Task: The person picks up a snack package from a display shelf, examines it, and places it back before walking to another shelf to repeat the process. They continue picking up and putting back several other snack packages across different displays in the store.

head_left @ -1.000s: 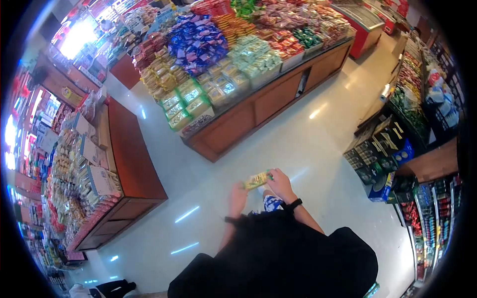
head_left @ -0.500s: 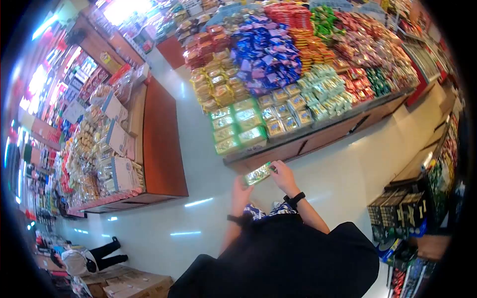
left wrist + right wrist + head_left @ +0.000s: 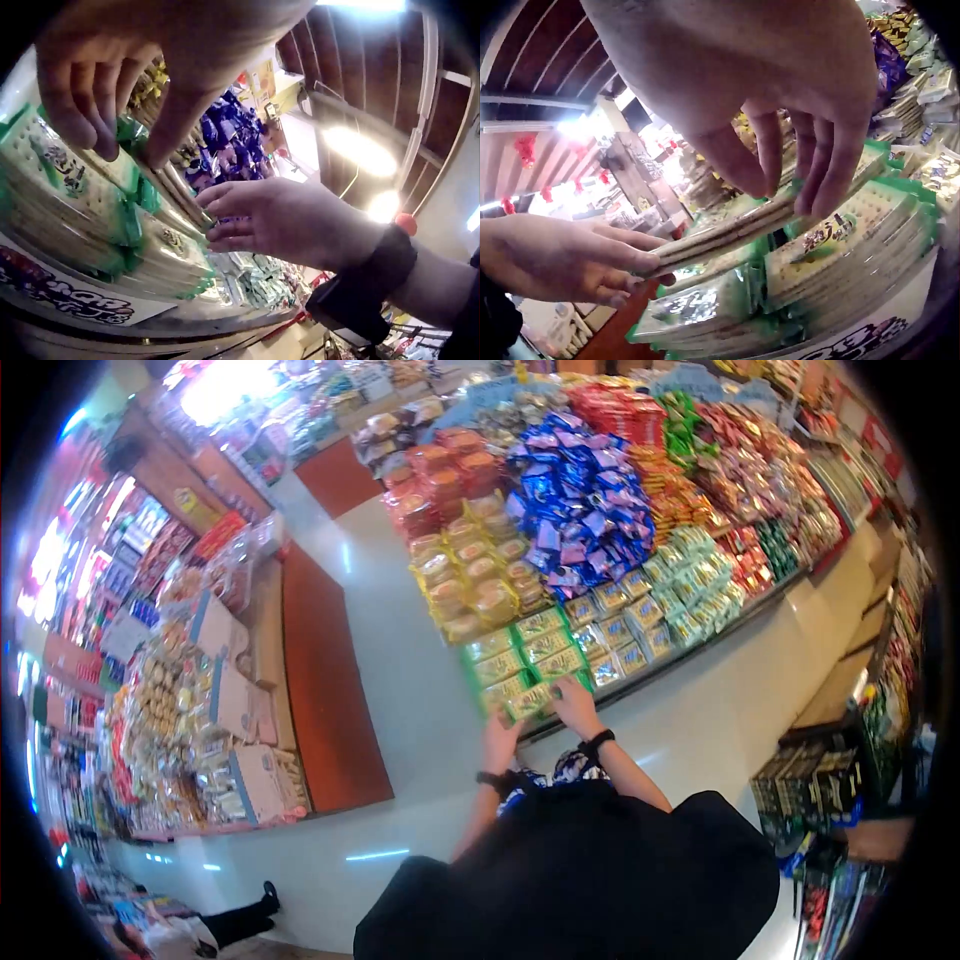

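Note:
A flat packet of crackers (image 3: 528, 702) with green ends is held level between both hands, close over the front corner of stacked cracker packets (image 3: 490, 672) of the same look. My left hand (image 3: 500, 738) grips its left end, fingers and thumb at the edge. At the other end, my right hand (image 3: 577, 708) pinches the packet between thumb and fingertips. From the right wrist view, the held packet (image 3: 727, 234) shows its layered side edge, and the stacks (image 3: 840, 255) lie just below. Black straps circle both wrists.
Blue-wrapped snacks (image 3: 580, 500) heap behind the stacks, with yellow-netted packs (image 3: 470, 575) to their left. Another display counter (image 3: 335, 690) stands across an aisle on the left. A person (image 3: 190, 932) is at the lower left. Dark boxes (image 3: 810, 785) stand on the right.
The hands and packet have gone from over the floor to over the cracker stacks. The snack counter has come nearer in the head view. Both hands keep hold of the packet.

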The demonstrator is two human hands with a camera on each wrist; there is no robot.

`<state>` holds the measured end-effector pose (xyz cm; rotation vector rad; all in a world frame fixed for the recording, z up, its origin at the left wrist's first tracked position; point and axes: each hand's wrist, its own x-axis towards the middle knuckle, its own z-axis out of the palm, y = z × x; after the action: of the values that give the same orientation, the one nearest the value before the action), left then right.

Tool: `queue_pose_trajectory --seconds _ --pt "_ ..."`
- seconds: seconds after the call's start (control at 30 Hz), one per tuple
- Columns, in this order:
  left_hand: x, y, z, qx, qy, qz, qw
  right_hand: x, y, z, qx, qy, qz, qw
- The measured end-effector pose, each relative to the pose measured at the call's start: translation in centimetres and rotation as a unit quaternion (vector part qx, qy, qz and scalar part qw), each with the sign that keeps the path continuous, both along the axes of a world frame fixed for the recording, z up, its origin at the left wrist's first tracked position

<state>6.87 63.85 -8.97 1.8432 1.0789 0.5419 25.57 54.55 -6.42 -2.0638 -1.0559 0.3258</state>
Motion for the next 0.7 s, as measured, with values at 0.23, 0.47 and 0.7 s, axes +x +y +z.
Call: queue_pose_trajectory --seconds 0.23,0.47,0.7 --pt "3.4 4.5 -1.7 0.057 0.038 -0.036 0.997 1.6 2.1 -1.0 -0.019 0.055 -0.028 0.998" --pt "7.9 2.0 2.2 0.003 0.145 -0.059 0.988 7.4 0.4 -1.4 -0.037 0.035 0.010 0.999" --pt "10.1 -1.5 2.9 0.090 0.215 -0.093 0.968 11.2 -3.8 -2.7 -0.100 0.083 0.076 0.989"
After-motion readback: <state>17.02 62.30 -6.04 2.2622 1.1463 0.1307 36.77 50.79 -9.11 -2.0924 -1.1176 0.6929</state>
